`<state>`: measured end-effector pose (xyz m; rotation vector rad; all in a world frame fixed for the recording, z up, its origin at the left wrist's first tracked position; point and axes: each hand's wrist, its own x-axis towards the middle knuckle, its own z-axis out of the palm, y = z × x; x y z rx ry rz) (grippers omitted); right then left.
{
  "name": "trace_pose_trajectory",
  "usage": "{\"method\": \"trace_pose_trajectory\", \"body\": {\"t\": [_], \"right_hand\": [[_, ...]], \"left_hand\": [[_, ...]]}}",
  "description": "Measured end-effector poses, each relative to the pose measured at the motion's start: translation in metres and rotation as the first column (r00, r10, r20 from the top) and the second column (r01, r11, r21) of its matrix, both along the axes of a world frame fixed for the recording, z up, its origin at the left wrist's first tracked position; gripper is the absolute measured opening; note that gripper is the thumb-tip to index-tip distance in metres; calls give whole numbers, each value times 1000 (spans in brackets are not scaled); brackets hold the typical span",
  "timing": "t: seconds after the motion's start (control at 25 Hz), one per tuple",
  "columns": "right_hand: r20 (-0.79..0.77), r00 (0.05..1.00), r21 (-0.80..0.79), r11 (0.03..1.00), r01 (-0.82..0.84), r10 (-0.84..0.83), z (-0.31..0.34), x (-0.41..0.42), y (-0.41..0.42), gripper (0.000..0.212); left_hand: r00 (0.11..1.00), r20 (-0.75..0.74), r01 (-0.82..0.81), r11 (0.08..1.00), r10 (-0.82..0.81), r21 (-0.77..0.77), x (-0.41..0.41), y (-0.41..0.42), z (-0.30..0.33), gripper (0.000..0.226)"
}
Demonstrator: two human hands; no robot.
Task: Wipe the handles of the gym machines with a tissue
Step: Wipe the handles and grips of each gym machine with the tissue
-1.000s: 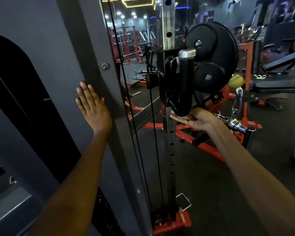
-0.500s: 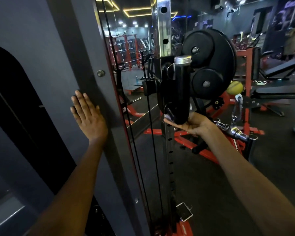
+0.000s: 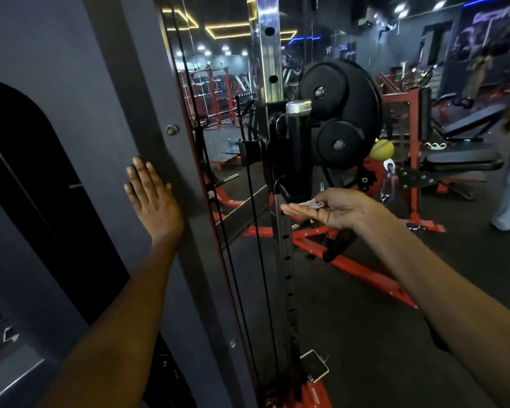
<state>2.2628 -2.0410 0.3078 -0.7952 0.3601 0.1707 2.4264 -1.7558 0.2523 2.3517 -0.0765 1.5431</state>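
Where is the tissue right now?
In the head view, the tissue lies crumpled on the fingers of the palm-up right hand, right of centre, just under the bottom end of the black upright handle on the weight machine.

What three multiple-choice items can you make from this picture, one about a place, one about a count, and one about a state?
1. Where does the left hand rest?
A. flat on the grey panel
B. on a weight plate
C. on the floor

2. How many black weight plates hang on the machine beside the upright handle?
A. one
B. two
C. four

3. How is the right hand holding the tissue?
A. palm up, the tissue lying on straight fingers
C. the tissue is wrapped around the cable
B. fist closed tightly over it

Answers:
1 A, the fingers lie spread and straight against the panel.
2 B, a large plate and a small plate in front of it.
3 A, the palm faces up just below the handle's lower end, with the fingers extended.
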Motion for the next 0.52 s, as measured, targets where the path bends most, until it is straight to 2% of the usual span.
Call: {"method": "trace_pose_trajectory", "body": {"t": [0.16,0.2,0.24,0.28,0.32,0.36,0.4,0.44,0.52], "right_hand": [[118,993,-143,990,-1,18,35,-35,4,33],[194,981,-238,969,74,-27,43,-39,3,31],[302,947,-367,902,225,-113,47,-41,2,30],[442,874,-514,741,432,-202,49,-39,2,28],[595,768,-623,469,626,-237,46,-34,2,28],[716,676,-645,203,737,-175,39,-29,5,31],[784,614,-612,51,790,-94,25,-21,11,36],[813,581,-581,7,814,-43,5,-14,19,41],[798,595,-591,71,804,-97,-46,-8,39,50]], "left_hand": [[997,-49,54,999,-53,8,-1,4,1,54],[997,-51,62,998,-61,15,-2,5,1,54],[996,-55,70,997,-69,20,-2,7,1,54],[995,-62,78,997,-76,24,-3,8,0,54],[994,-65,84,996,-82,29,-3,8,0,55],[994,-62,88,996,-85,33,-2,8,1,55],[994,-59,89,995,-87,33,-2,8,3,55],[994,-60,88,996,-86,33,-2,7,5,56],[995,-63,85,996,-83,30,-1,5,8,56]]}}
